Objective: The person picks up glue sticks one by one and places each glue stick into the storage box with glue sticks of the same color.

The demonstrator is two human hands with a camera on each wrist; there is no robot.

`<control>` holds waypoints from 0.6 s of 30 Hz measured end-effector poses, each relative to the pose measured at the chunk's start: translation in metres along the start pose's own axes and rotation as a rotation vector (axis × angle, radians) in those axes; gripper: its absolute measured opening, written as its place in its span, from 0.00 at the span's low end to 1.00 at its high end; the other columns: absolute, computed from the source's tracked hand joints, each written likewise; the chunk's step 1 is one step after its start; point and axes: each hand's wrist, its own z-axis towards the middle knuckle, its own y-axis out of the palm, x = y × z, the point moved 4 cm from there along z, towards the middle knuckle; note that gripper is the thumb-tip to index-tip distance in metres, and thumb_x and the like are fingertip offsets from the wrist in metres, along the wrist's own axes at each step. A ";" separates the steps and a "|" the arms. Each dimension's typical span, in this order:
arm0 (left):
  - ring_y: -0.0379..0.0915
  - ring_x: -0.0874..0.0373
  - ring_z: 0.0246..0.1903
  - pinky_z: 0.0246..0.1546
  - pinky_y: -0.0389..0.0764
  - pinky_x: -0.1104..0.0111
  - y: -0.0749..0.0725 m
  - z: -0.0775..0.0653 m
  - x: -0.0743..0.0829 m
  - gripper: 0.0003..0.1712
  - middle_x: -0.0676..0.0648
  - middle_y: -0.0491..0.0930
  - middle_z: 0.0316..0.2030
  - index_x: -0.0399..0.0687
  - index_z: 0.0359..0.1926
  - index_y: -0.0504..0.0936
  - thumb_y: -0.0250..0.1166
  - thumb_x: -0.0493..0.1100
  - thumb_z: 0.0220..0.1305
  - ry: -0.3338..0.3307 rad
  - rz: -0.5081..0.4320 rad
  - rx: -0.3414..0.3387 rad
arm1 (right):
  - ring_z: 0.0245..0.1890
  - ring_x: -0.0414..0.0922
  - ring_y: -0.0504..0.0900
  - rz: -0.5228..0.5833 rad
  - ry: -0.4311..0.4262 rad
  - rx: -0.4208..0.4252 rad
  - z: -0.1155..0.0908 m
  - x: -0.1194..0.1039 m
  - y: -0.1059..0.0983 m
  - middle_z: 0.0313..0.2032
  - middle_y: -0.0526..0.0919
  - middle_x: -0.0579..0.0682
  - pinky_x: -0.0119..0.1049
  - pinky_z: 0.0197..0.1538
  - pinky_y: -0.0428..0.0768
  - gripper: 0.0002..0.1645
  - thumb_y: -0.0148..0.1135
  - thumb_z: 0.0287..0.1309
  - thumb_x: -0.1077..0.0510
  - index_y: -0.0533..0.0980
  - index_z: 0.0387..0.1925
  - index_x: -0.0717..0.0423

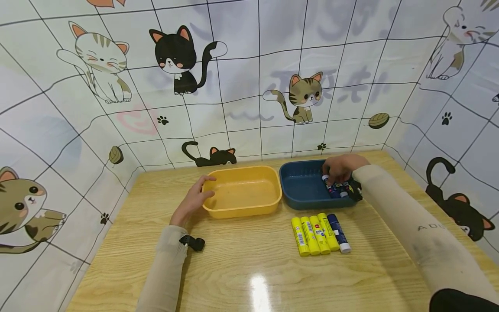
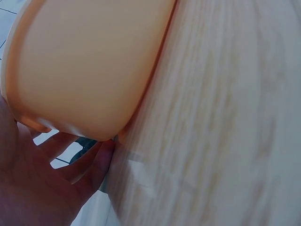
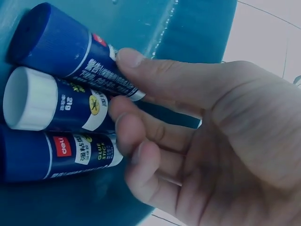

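Note:
My left hand point(image 1: 193, 198) grips the left end of the yellow plastic tub point(image 1: 242, 211), thumb over the rim and fingers along the outer wall. The tub has nothing in it. Inside the dark blue tub point(image 1: 302, 186), my right hand point(image 1: 343, 167) pinches a blue glue stick point(image 3: 61, 44) between thumb and forefinger at one end. Two more glue sticks lie beside it, one with a white end point(image 3: 30, 99) facing out and another with a blue end point(image 3: 23, 155). The curled other fingers are right at their ends.
In front of the blue tub, several yellow glue sticks point(image 1: 315, 235) lie side by side on the wooden table point(image 1: 226, 264), with one blue glue stick point(image 1: 339, 233) at their right. Cat-patterned sheeting point(image 1: 245, 99) stands behind and at both sides.

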 end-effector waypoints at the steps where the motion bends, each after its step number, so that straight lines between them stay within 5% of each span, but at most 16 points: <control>1: 0.66 0.37 0.67 0.64 0.71 0.53 0.000 -0.002 0.004 0.28 0.35 0.60 0.76 0.40 0.70 0.68 0.57 0.33 0.71 0.001 0.002 -0.001 | 0.40 0.47 0.83 0.006 -0.003 -0.001 -0.001 -0.001 0.000 0.43 0.83 0.55 0.39 0.44 0.84 0.34 0.65 0.70 0.54 0.67 0.70 0.66; 18: 0.64 0.41 0.70 0.69 0.66 0.49 0.001 -0.003 0.000 0.27 0.39 0.59 0.77 0.45 0.70 0.69 0.57 0.36 0.72 -0.022 0.023 0.014 | 0.37 0.51 0.87 0.022 -0.158 0.086 -0.052 -0.014 -0.006 0.39 0.86 0.60 0.42 0.39 0.86 0.34 0.61 0.72 0.54 0.63 0.70 0.68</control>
